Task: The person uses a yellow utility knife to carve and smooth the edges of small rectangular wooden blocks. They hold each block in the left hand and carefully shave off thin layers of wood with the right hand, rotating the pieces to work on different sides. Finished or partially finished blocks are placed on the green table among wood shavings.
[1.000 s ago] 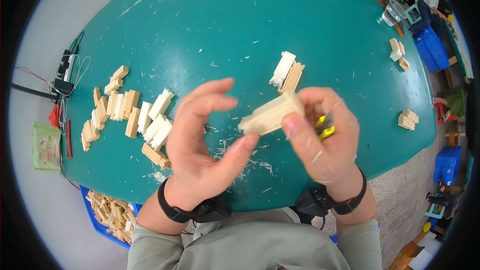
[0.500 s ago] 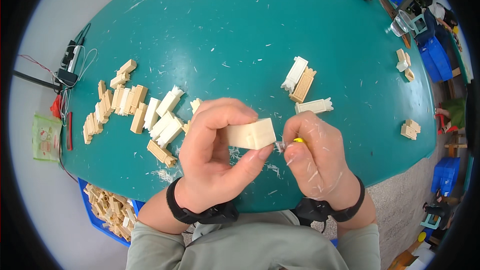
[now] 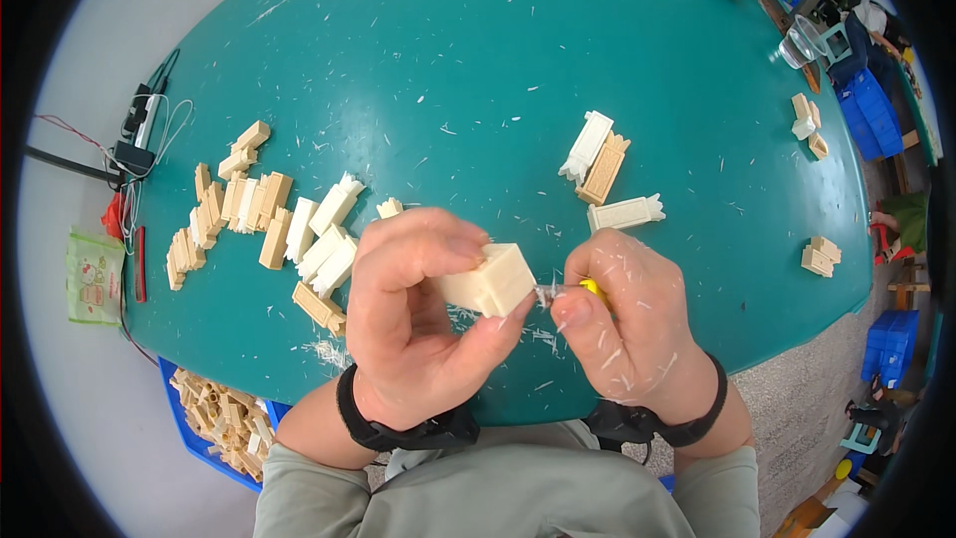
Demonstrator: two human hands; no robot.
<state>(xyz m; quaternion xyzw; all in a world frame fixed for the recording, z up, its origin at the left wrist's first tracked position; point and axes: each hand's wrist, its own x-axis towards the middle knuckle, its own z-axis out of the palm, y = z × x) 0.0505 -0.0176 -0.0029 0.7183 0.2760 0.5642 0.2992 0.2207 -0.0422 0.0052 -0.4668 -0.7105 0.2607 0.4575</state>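
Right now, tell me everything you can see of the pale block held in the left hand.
The pale block is cream-coloured and box-shaped with flat faces, plastic-looking. It is held above the teal table, tilted, one corner toward the camera. The left hand grips it, fingers over the top, thumb beneath. The right hand holds a small yellow-handled tool against its right edge, where thin pale shavings cling.

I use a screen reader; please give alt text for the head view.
The left hand holds a cream plastic block while the right hand presses a yellow-handled blade against its edge, above a teal table strewn with similar blocks and shavings.
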